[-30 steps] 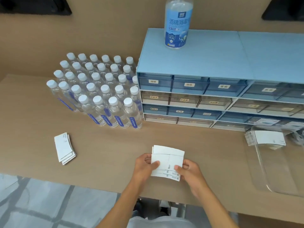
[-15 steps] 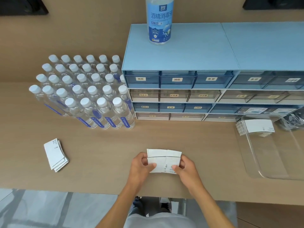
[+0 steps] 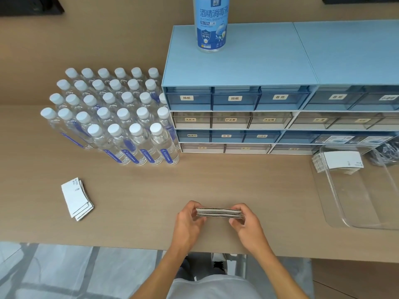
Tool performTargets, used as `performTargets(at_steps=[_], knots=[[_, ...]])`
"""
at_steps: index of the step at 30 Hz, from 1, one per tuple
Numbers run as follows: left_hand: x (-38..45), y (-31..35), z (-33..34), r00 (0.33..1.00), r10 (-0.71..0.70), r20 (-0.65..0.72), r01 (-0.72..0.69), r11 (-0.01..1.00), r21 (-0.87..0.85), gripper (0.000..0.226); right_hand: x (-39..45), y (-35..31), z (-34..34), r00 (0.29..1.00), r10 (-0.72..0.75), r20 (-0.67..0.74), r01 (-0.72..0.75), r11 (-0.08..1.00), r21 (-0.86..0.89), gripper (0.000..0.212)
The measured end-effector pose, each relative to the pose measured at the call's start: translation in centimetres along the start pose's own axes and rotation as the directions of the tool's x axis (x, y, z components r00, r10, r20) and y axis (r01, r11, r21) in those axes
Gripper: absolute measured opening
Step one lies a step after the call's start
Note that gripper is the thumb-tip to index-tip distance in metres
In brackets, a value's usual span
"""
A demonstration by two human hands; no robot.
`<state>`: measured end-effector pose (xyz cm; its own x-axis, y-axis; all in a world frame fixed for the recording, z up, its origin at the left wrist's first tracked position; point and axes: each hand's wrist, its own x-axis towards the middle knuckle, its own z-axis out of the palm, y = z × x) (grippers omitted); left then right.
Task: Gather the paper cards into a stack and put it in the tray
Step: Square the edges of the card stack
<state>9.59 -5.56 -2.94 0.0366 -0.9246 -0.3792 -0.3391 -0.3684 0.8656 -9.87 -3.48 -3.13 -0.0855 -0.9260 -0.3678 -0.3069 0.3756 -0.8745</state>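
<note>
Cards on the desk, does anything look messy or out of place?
Yes. The loose pile at the left lies fanned and skewed, not squared. The cards in the tray at its far corner are fanned too. Both hands hold a neat stack.

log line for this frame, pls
phase: squaring cards | left hand + right hand: hold card stack edge-on above table | tray: holds earlier stack | loose pile: left, untouched

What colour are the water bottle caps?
White, on the water bottles; clearest in the head view.
</note>
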Motion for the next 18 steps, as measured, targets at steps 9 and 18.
performTargets(at_steps=[9, 18], knots=[[-0.4, -0.4, 0.6, 1.0, 0.028, -0.002, -0.028, 0.999, 0.019, 0.039, -0.3, 0.2, 0.7, 0.999, -0.021, 0.026, 0.02, 1.0, 0.022, 0.033], [-1.2, 0.1, 2.3, 0.992, 0.124, 0.028, -0.125, 0.992, 0.031, 0.036, -0.4, -0.5, 2.5, 0.996, 0.038, -0.077, -0.023, 0.983, 0.182, 0.018]])
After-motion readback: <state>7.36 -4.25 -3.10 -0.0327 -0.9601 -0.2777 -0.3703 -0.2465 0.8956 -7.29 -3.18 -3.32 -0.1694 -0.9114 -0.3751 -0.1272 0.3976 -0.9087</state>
